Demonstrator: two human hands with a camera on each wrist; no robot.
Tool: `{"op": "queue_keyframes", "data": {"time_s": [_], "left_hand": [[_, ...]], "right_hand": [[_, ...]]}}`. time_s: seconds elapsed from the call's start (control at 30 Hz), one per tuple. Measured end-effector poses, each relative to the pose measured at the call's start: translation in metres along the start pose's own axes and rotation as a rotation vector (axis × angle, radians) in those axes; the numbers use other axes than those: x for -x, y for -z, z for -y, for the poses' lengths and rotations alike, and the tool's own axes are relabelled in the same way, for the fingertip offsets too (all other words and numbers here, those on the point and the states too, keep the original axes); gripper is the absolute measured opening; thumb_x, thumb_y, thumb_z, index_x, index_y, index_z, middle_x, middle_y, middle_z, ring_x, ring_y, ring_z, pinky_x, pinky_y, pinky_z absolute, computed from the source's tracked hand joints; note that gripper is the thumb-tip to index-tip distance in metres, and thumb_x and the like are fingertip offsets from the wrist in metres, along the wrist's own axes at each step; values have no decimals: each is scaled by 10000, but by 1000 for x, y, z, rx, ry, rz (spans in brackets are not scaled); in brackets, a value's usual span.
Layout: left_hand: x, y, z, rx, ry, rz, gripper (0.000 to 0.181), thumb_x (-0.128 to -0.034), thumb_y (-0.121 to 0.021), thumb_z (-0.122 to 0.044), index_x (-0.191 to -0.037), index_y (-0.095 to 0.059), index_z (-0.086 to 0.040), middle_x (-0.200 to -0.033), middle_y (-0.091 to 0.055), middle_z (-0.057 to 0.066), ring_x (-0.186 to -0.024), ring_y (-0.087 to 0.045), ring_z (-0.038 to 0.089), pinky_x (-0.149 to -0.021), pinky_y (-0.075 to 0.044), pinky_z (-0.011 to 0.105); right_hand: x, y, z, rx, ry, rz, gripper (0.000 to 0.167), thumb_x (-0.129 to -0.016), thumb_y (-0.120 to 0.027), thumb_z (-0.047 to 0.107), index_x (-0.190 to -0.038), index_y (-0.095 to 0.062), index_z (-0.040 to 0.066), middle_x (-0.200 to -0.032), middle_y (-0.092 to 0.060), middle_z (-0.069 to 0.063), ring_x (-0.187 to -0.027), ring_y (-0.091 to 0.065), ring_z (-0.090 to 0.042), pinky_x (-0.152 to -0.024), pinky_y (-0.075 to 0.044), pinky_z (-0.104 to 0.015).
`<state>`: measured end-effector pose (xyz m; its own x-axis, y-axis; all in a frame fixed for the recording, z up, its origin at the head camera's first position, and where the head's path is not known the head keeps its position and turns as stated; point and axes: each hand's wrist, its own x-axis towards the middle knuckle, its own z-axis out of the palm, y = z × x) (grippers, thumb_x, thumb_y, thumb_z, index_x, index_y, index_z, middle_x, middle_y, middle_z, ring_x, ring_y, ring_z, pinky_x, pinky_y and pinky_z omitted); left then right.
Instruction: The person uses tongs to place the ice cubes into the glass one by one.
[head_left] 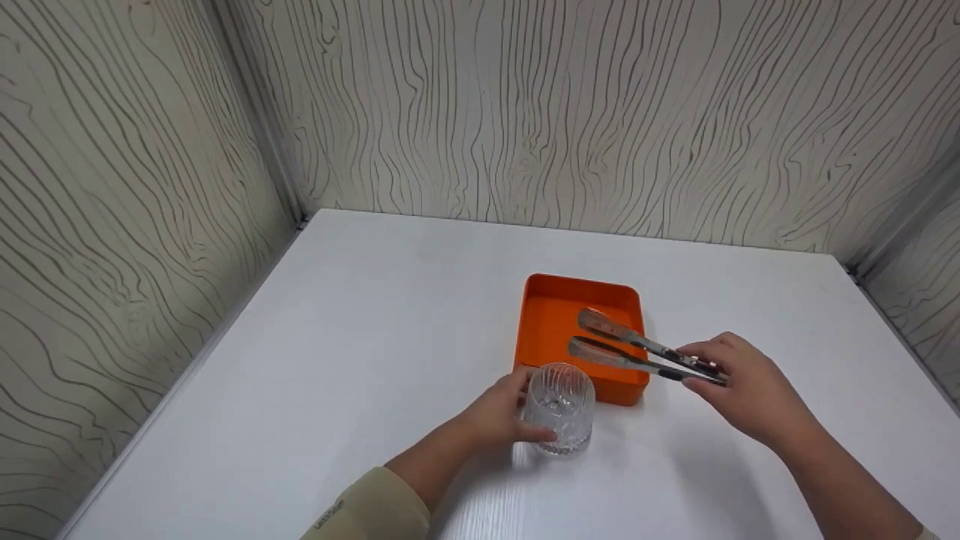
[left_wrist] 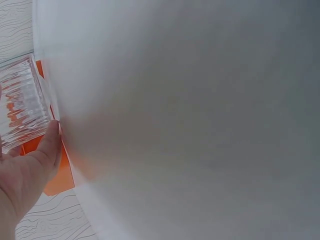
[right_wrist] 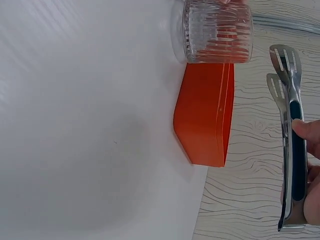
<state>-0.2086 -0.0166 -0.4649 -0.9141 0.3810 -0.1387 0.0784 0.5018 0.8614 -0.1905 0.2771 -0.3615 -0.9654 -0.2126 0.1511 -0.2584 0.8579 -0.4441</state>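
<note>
My left hand (head_left: 487, 411) grips a clear ribbed glass (head_left: 562, 424), which stands upright on the table just in front of a square orange box (head_left: 624, 392). In the left wrist view the fingers of that hand (left_wrist: 31, 172) curl about the glass (left_wrist: 22, 102) near its base. A pair of metal tongs (right_wrist: 298, 155) with dark grip pads is held in my right hand (head_left: 754, 390). Their slotted heads hang a little apart above the box, with nothing between them. The ribbed glass hides the box's near left corner in the head view.
The white table (head_left: 360, 322) reaches back to a wood-grain patterned panel (head_left: 525, 112). Another patterned panel (head_left: 112, 225) borders the left side, and one more (head_left: 930, 315) stands at the right.
</note>
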Motion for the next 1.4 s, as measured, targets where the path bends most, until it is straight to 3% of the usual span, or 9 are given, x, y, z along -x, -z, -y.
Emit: {"op": "queue_keyframes", "data": {"time_s": [0.17, 0.37, 0.8, 1.1, 1.4], "left_hand": [[1, 1, 0, 2, 3, -5, 712, -631, -833, -313, -1188, -394, -376, -1149, -497, -183, -1103, -483, 103, -972, -412, 395], [2, 2, 0, 14, 3, -7, 713, -624, -834, -319, -1185, -398, -381, -1135, -502, -188, -1093, -486, 97, -964, -420, 392], [2, 1, 3, -11, -30, 3, 754, -612, -843, -318, -1207, -386, -377, -1145, -493, -195, -1101, -482, 82, -966, -420, 365], [3, 1, 1, -4, -29, 8, 783, -596, -855, -300, -1211, -377, -366, -1144, -496, -188, -1090, -485, 84, -951, -433, 370], [6, 4, 1, 19, -56, 15, 799, -603, -854, -273, -1234, -368, -344, -1169, -490, -149, -1090, -492, 121, -934, -448, 363]], "right_hand": [[-8, 4, -17, -27, -83, -24, 310, -832, -661, 144, -1132, -611, 84, -1003, -524, -111, -836, -535, -239, -691, -488, -371], [-17, 1, -41, -22, -156, -90, 341, -844, -641, 167, -1146, -580, 21, -966, -504, -167, -792, -512, -264, -575, -413, -291], [-29, -16, -77, -28, -323, -140, 379, -855, -600, 149, -1141, -531, -90, -948, -494, -261, -790, -493, -308, -550, -398, -291], [-29, -34, -93, 53, -337, -75, 322, -822, -593, 104, -1037, -533, -128, -839, -505, -278, -683, -505, -300, -523, -413, -353], [-26, -47, -98, 62, -394, -6, 343, -836, -560, 98, -1095, -485, -113, -856, -466, -246, -689, -491, -286, -515, -432, -336]]}}
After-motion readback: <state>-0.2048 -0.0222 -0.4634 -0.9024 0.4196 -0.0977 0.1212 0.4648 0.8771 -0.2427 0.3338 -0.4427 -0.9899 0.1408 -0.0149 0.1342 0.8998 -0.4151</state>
